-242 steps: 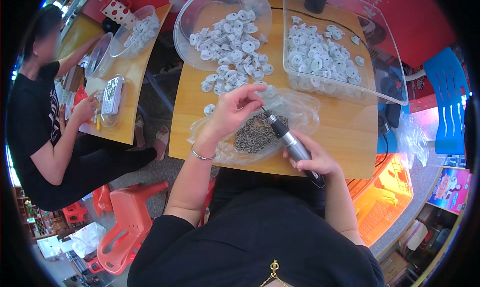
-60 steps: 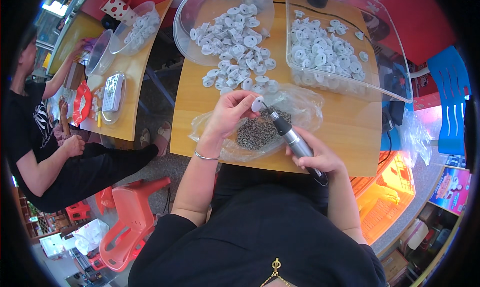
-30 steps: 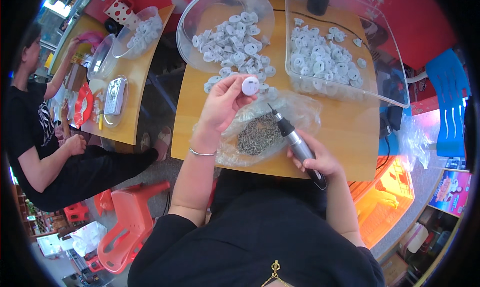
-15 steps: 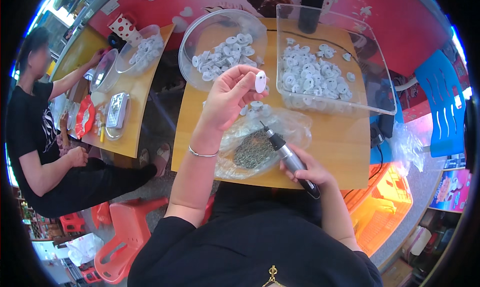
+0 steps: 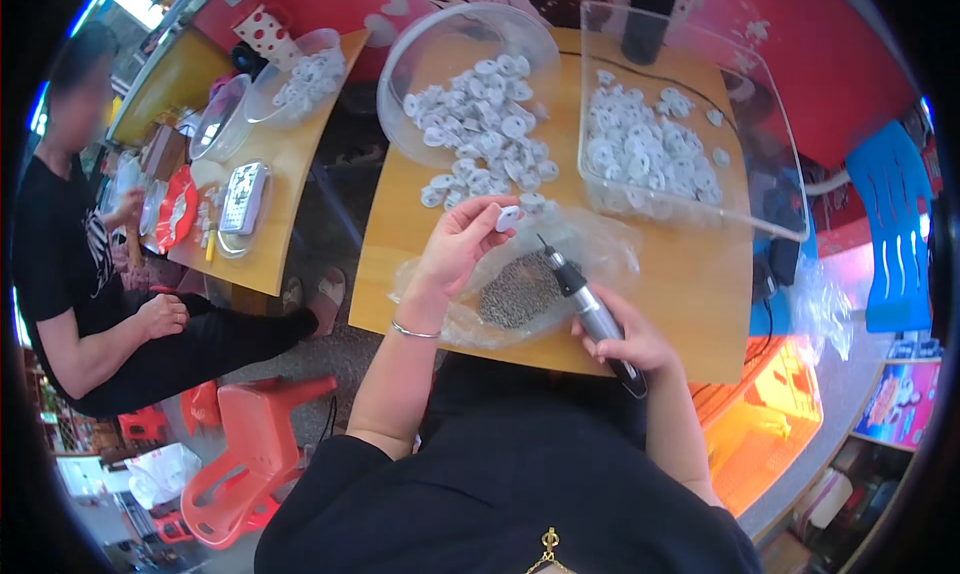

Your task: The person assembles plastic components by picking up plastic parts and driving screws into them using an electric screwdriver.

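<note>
My left hand (image 5: 463, 246) pinches a small round white plastic piece (image 5: 508, 218) between thumb and fingertips. In my right hand (image 5: 628, 336) is a silver and black electric screwdriver (image 5: 598, 319), its thin bit pointing up and left toward the piece but apart from it. Below the bit, a clear plastic bag (image 5: 460, 324) lies spread on the table with a heap of small grey screws (image 5: 518, 292). Beyond my left hand, many similar white pieces (image 5: 478, 109) spill from a tipped round clear tub (image 5: 392, 94) onto the table.
A clear rectangular bin (image 5: 690, 212) of white pieces stands at the right of the wooden table (image 5: 690, 304). A dark cylinder (image 5: 650, 19) and a cable are behind it. An orange crate (image 5: 765, 424) sits low right. At left, another person (image 5: 75, 254) sits by a second table (image 5: 275, 214).
My left hand has come down toward me and the bag, and the white piece has turned in its fingers. The screwdriver stays in my right hand. The other person's arm has drawn back.
</note>
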Tool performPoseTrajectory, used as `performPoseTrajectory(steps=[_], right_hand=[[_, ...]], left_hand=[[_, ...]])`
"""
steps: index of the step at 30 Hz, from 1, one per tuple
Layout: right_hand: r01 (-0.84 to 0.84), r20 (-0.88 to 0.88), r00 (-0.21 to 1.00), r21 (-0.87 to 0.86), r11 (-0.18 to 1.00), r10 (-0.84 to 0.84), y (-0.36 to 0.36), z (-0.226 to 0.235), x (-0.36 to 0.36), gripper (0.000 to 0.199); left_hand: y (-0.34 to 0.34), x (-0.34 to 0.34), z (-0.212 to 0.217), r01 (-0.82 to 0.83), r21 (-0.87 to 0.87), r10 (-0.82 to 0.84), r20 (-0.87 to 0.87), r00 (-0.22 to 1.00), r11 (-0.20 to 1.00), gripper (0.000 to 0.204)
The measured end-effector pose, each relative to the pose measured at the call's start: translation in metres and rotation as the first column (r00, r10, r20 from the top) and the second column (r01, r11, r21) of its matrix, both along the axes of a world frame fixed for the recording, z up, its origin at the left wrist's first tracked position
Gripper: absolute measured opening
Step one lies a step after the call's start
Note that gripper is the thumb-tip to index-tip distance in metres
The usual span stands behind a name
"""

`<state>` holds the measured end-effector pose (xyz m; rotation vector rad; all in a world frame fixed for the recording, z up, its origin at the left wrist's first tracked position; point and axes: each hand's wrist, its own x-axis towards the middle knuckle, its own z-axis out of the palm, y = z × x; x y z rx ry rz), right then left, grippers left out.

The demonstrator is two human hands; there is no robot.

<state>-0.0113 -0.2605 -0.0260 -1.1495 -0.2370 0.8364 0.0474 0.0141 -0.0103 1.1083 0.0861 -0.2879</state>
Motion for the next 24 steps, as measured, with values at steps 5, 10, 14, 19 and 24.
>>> performPoseTrajectory(steps=[5, 10, 14, 19, 24], right_hand=[[-0.016, 0.034, 0.999, 0.013, 1.000, 0.015, -0.002, -0.005, -0.003, 0.101], [-0.025, 0.015, 1.000, 0.018, 1.000, 0.024, 0.003, 0.001, -0.003, 0.101], [0.030, -0.034, 0.999, -0.004, 1.000, -0.030, 0.002, 0.004, -0.005, 0.092], [-0.011, -0.026, 1.000, 0.019, 1.000, 0.011, 0.005, 0.003, -0.004, 0.098], [0.011, -0.020, 1.000, 0.024, 1.000, -0.010, 0.004, 0.000, -0.004, 0.102]], left_hand=[[-0.020, 0.032, 0.057, -0.113, 0.180, 0.030, 0.410, 0.912, 0.977, 0.027], [-0.058, 0.044, 0.129, -0.642, 0.296, -0.099, 0.941, 0.325, 0.708, 0.022], [-0.057, -0.062, 0.190, 0.008, -0.044, 0.025, 0.682, 0.731, 0.999, 0.027], [-0.049, -0.076, 0.239, 0.715, -0.232, 0.208, 0.970, 0.122, 0.660, 0.039], [-0.045, -0.081, 0.238, 0.668, -0.207, 0.223, 0.973, 0.062, 0.715, 0.037]])
